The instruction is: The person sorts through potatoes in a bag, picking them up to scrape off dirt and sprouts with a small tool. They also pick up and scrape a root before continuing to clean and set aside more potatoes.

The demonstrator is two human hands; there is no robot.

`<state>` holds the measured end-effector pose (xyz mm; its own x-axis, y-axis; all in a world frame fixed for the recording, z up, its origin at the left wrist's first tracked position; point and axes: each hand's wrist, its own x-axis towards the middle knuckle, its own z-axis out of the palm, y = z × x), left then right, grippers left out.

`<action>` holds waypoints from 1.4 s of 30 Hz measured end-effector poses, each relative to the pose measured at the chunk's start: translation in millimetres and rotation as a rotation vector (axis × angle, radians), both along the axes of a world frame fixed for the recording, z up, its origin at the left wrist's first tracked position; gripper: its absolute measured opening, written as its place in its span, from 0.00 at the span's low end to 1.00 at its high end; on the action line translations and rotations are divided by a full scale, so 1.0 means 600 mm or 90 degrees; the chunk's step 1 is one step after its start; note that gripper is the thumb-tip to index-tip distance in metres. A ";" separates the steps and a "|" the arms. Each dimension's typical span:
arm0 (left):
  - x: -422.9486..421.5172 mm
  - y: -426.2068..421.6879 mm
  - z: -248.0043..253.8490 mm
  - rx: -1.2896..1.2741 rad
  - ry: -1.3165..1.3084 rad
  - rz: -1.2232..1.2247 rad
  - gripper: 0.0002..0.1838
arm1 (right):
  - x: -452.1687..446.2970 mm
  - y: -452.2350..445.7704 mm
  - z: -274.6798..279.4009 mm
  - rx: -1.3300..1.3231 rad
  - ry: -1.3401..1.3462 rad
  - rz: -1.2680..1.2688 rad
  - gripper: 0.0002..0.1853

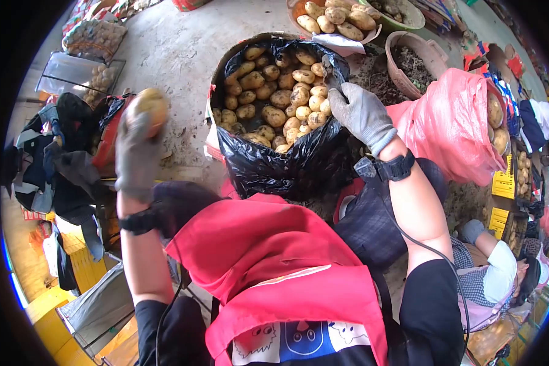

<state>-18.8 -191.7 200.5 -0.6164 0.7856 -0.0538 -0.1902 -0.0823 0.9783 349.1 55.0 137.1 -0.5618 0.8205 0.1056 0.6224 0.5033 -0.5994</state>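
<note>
Head view: looks down past a red apron [268,238] to a black plastic bag [268,171] lining a round container on the floor [168,46], directly ahead of the person.
Potatoes in the bag: many loose potatoes [280,99], mostly oval, their long axes pointing in mixed directions.
Left hand: the gloved left hand [139,149] is raised to the left of the bag, its fingers closed around one potato [153,105]; motion blur softens both.
Held potato's axis: cannot be told through the blur.
Right hand: the gloved right hand [363,116] is at the bag's right edge, fingers together and pointing inward; whether they grip the plastic cannot be told.
Nearer hand: the right, just beside the nearest potatoes; from the left hand and its potato, the bag lies to the right, across a strip of floor.
Beside the right arm: a pink sack [433,125] with potatoes at its mouth.
Beyond: a pink tub [436,58] with dark, soil-like matter and an orange basin [294,12] of potatoes.
</note>
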 end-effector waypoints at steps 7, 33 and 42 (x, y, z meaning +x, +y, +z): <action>-0.179 -0.461 -0.184 -0.404 0.473 0.068 0.29 | 0.010 0.003 -0.015 -0.253 0.178 -0.005 0.15; -0.040 0.397 -0.431 -0.641 0.300 0.002 0.57 | -0.001 0.027 0.061 -0.272 0.264 -0.101 0.12; -0.029 0.470 -0.459 -0.570 0.285 0.308 0.53 | 0.010 0.044 0.060 -0.347 0.171 -0.122 0.18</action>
